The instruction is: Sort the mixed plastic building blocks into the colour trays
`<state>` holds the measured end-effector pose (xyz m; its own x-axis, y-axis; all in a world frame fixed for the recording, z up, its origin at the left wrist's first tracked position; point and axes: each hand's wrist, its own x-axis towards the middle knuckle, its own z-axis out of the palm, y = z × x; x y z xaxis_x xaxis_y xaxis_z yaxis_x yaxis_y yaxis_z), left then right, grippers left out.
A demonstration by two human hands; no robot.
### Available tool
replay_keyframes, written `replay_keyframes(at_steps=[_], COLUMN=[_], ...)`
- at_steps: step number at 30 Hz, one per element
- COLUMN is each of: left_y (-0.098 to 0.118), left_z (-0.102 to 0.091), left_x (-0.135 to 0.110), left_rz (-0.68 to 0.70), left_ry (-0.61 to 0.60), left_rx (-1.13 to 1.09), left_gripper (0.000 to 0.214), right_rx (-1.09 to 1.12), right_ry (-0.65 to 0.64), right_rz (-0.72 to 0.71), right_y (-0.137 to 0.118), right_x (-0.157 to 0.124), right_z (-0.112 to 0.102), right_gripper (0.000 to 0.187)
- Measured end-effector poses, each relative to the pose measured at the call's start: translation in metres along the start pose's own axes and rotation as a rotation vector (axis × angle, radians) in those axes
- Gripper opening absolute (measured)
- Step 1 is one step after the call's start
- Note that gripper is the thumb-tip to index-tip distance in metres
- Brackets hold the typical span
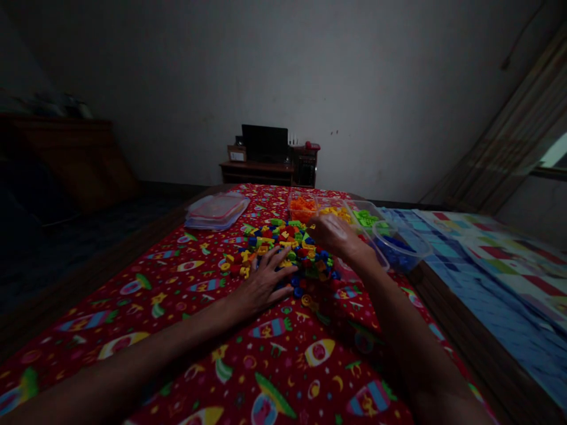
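A: Left forearm (133, 357) and right forearm (411, 336) nearest the lens, both over a red printed cloth (283, 366). Hands?

B: Left hand (266, 280) open, palm down, fingers spread on the near-left edge of the pile of plastic pieces (290, 236). Right hand (334, 233) curled at the pile's far right, small yellow piece (312, 226) at its fingertips. Can't tell if it's gripped.

A: Pile spread?

B: Mostly just beyond the left hand, running over toward the right. Red, blue, green, yellow mixed. A loose blue piece (298, 291) and a yellow ring (305, 300) lie just right of the left fingertips.

A: Tubs?

B: Clear plastic. Orange tub (290, 208) and yellow tub (333, 201) just beyond the right hand, green tub (354, 203) beyond it to the right, blue tub (423, 249) right of the wrist. Named by contents.

A: Left side?

B: Stacked lids (217, 213), beyond and left of the left hand.

A: Readable text?

B: Cardboard box (237, 151) well beyond both hands has a white label (237, 157), too small to read. Black monitor (264, 143) beside it. Cloth print is pictures: rockets, stars, moons.
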<state>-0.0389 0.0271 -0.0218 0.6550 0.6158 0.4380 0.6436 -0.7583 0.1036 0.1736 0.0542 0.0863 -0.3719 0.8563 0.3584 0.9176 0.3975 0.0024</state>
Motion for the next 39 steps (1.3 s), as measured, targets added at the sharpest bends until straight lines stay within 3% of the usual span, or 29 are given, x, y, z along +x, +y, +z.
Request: replay_keyframes(at_steps=[5, 9, 13, 17, 20, 24, 28, 33, 36, 39], left_y=[-0.024, -0.047, -0.066, -0.079, -0.087, -0.097, -0.095, -0.070, -0.059, -0.057], left_z=[0.001, -0.004, -0.020, -0.043, -0.060, -0.075, -0.074, -0.060, -0.052, -0.050], left_x=[0.038, 0.058, 0.063, 0.058, 0.051, 0.040, 0.038, 0.042, 0.041, 0.039], left_rz=[-0.038, -0.108, -0.202, -0.247, -0.372, -0.487, -0.441, -0.264, -0.231, -0.245], left_ry=[0.165, 0.166, 0.184, 0.136, 0.105, 0.032, -0.062, -0.221, -0.231, -0.193], left_rx=[-0.116, -0.236, -0.315, -0.352, -0.353, -0.294, -0.312, -0.202, -0.087, -0.075], left_gripper=[0.033, 0.032, 0.033, 0.033, 0.033, 0.031, 0.034, 0.029, 0.025, 0.030], right_rx=[-0.010, 0.011, 0.062, 0.093, 0.107, 0.160, 0.140, 0.197, 0.271, 0.324], right_ry=[-0.088, -0.188, -0.327, -0.206, -0.111, 0.018, 0.016, -0.007, 0.014, -0.015], right_rz=[-0.043, -0.111, -0.213, -0.331, -0.387, -0.374, -0.273, -0.341, -0.359, -0.326], right_y=[-0.005, -0.009, -0.023, -0.038, -0.042, -0.035, -0.030, -0.030, -0.030, -0.030], right_x=[0.003, 0.006, 0.004, -0.006, -0.010, -0.005, 0.003, -0.001, -0.006, -0.005], right_z=[0.011, 0.017, 0.021, 0.040, 0.056, 0.061, 0.063, 0.088, 0.094, 0.086], right_gripper=[0.029, 0.026, 0.021, 0.024, 0.020, 0.018, 0.020, 0.025, 0.023, 0.013])
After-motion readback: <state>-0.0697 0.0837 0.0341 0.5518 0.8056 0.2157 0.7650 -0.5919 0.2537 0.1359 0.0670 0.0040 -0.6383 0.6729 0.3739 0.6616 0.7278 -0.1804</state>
